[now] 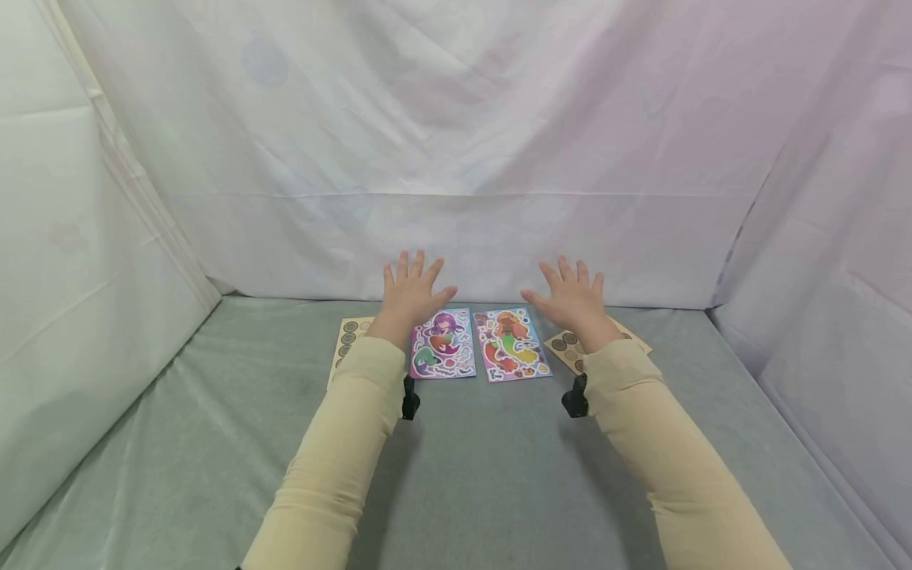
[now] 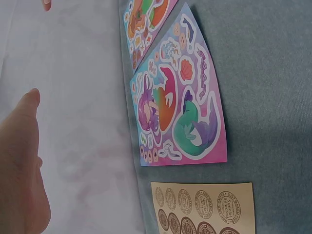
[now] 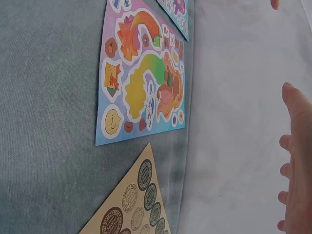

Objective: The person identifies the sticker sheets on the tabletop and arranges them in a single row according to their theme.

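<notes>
Both hands are held up with fingers spread, holding nothing. In the head view the left hand (image 1: 412,297) is above a purple-haired mermaid sticker sheet (image 1: 461,348) and a tan sheet of round stickers (image 1: 344,348), which its arm partly covers. The right hand (image 1: 574,301) is beyond an orange-haired mermaid sheet (image 1: 509,348) and a second tan sheet (image 1: 566,352), partly hidden by the wrist. The left wrist view shows the purple-haired mermaid sheet (image 2: 180,107) and tan sheet (image 2: 204,207) flat and untouched; the right wrist view shows the orange-haired one (image 3: 141,78) and tan sheet (image 3: 136,204).
Grey cloth (image 1: 484,475) covers the table. White curtains (image 1: 456,142) rise behind it and on both sides. A small black device (image 1: 410,397) is at the left wrist and another (image 1: 575,396) at the right wrist.
</notes>
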Demonstrator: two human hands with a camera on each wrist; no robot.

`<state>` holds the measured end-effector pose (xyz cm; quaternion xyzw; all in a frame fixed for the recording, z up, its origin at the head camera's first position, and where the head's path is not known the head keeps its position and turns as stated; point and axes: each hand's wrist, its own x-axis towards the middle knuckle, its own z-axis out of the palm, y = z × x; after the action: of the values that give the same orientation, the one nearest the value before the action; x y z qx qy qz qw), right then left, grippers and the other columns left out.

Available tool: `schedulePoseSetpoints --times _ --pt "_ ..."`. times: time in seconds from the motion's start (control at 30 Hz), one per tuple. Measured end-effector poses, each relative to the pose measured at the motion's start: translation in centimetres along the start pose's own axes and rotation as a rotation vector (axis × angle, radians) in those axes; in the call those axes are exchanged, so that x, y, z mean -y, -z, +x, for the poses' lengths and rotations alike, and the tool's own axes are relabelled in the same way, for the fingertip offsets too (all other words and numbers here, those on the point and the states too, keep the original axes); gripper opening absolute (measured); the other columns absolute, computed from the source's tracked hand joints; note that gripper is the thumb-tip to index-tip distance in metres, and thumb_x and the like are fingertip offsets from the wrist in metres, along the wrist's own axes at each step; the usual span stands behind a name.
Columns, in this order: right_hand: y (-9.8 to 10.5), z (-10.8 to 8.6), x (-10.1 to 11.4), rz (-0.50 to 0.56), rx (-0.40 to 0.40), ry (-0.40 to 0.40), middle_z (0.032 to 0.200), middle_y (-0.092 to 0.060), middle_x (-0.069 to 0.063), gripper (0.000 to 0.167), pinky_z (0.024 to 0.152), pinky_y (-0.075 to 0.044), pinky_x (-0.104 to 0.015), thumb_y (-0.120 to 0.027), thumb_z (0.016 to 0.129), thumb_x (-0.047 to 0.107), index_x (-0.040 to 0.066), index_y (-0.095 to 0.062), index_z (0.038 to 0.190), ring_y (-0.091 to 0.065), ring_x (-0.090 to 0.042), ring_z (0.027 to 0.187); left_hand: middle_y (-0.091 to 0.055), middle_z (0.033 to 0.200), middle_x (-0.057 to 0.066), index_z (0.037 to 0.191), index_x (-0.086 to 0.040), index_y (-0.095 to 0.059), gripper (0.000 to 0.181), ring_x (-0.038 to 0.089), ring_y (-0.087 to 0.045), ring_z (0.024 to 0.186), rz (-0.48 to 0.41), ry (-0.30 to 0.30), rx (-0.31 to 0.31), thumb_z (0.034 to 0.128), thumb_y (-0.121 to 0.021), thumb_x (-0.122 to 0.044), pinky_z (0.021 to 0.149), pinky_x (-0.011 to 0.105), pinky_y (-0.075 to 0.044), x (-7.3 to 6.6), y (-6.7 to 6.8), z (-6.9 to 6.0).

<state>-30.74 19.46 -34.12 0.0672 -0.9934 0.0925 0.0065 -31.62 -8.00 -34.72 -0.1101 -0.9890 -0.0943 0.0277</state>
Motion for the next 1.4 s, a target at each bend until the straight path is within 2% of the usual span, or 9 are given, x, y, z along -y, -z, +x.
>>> schedulePoseSetpoints --times 0.53,0.8,1.07,1.4 --pt "0.4 0.0 -0.2 -0.014 0.001 0.001 0.158 -0.001 -0.020 0.083 0.105 0.009 -0.068 -0.032 0.093 0.068 0.014 -0.015 0.155 0.005 -0.047 0.140 -0.003 0.159 0.012 0.155 -0.025 -0.017 0.070 0.036 0.007 0.143 0.010 0.015 0.001 0.0964 -0.035 -0.060 0.111 0.059 0.003 -0.1 0.2 0.0" --pt "0.5 -0.1 -0.4 -0.006 -0.009 0.000 0.157 -0.001 -0.020 0.086 0.105 0.007 -0.068 -0.030 0.091 0.070 0.014 -0.015 0.155 0.005 -0.048 0.139 -0.001 0.159 0.012 0.155 -0.026 -0.015 0.070 0.037 0.008 0.143 0.007 0.004 0.001 0.0963 -0.033 -0.061 0.110 0.060 0.004 0.2 0.2 0.3" --pt "0.8 -0.3 -0.1 0.004 -0.030 0.018 0.158 -0.001 -0.020 0.086 0.104 0.009 -0.068 -0.030 0.091 0.070 0.013 -0.017 0.154 0.005 -0.048 0.139 -0.003 0.159 0.012 0.155 -0.025 -0.016 0.071 0.037 0.007 0.143 -0.002 -0.022 -0.019 0.0959 -0.029 -0.063 0.111 0.059 0.004 0.6 1.2 -0.3" --pt "1.1 -0.7 0.6 0.003 -0.052 0.026 0.158 -0.002 -0.020 0.086 0.105 0.010 -0.067 -0.030 0.091 0.071 0.015 -0.017 0.154 0.005 -0.046 0.140 -0.003 0.159 0.012 0.155 -0.024 -0.017 0.073 0.037 0.008 0.143 -0.013 -0.051 -0.017 0.0950 -0.030 -0.064 0.110 0.060 0.006 1.1 1.6 -0.9"
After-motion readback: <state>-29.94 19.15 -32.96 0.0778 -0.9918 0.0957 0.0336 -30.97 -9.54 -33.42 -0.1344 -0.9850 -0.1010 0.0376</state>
